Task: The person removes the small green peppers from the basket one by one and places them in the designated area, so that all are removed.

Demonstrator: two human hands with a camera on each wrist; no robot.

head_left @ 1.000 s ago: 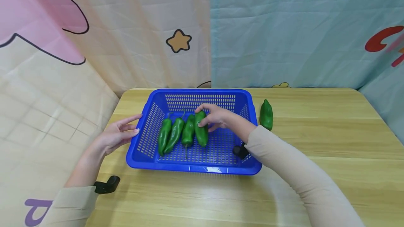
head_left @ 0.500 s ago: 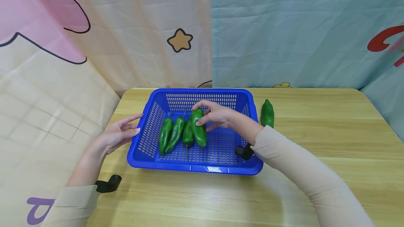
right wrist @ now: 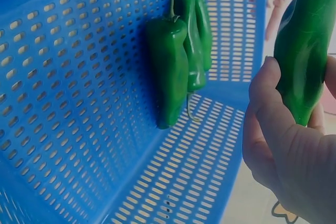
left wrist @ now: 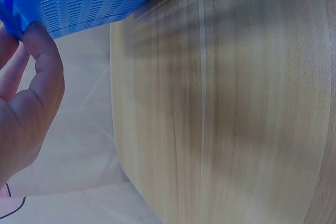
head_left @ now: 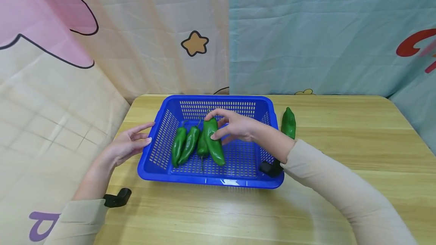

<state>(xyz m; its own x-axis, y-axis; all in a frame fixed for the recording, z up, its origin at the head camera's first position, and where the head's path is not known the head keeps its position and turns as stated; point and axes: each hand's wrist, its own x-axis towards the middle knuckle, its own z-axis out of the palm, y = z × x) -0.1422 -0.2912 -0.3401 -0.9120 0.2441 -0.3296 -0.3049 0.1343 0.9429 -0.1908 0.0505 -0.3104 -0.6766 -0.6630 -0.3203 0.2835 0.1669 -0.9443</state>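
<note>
Cartoon-printed curtains [head_left: 194,75] hang behind a wooden worktop [head_left: 344,131]. At far left, the left hand [head_left: 128,144] pinches the rim of a blue basket [head_left: 211,181] between thumb and fingers. Inside, towards the left, lie the leftmost pepper [head_left: 178,146] and the second pepper [head_left: 189,144], side by side, then the third pepper [head_left: 202,148], partly covered in the head view. Over it is the held pepper [head_left: 216,154], gripped between the thumb and fingers of the right hand [head_left: 238,126]. Over the last second its upper end has shifted left and its lower end has swung towards the near rim, so it slants; the other three have stayed put. That suggests it is being lined up with the row and not yet released. Right of the basket, one loose pepper [head_left: 288,122] rests on the worktop, apparently not yet dealt with.
</note>
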